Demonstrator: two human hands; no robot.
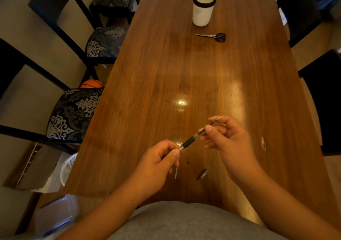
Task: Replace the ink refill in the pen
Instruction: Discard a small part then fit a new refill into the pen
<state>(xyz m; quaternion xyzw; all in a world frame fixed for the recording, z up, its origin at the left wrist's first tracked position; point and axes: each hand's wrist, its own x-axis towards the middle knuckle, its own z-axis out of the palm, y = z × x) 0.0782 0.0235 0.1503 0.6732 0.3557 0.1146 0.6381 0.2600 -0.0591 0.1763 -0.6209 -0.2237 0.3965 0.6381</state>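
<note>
My left hand (158, 163) pinches the clear pen barrel (188, 142) at its rear end; the barrel has a black rubber grip and points up and to the right. A thin ink refill (212, 123) sticks out of the barrel's front, and my right hand (227, 138) holds it between thumb and fingers, its metal tip showing past the fingertips. On the table below my hands lie a thin pale refill tube (176, 172), a tiny black piece (188, 161) and the dark cone-shaped pen tip (202, 174).
Farther up the wooden table (156, 73) stand a white cup with a black rim (203, 7) and black-handled scissors (214, 36). Patterned chairs (73, 114) line the left side and dark chairs the right. A small clear piece (263, 143) lies at the right.
</note>
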